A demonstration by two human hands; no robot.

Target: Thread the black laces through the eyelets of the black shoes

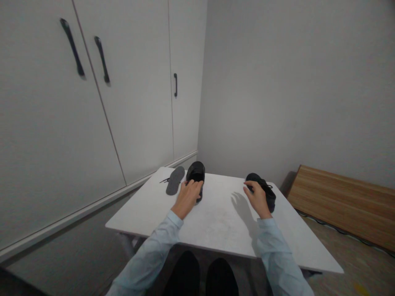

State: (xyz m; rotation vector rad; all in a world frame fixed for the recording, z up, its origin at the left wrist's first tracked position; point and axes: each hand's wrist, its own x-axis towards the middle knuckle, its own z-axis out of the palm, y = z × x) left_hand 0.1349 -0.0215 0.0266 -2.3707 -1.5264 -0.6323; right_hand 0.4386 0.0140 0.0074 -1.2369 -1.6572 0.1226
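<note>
A black shoe (195, 167) lies on the white table with its toe pointing away from me. My left hand (189, 194) is closed over its opening, fingers curled, covering much of the middle and heel. To the left of that shoe lies a flat grey insole (175, 181), beside a thin black shoelace (164, 180) partly hidden under it. On the right side rests a second black shoe (270, 198), with a lace across its top. My right hand (256, 198) hovers in front of it with fingers bent and apart, holding nothing visible, and hides part of the shoe.
The white table (216, 224) stands close in front of my knees, near the corner of the room. White cabinet doors (138, 102) with dark handles rise on the left. A wood-grained board (342, 201) is at the right, with a dark cable (336, 229) along its lower edge.
</note>
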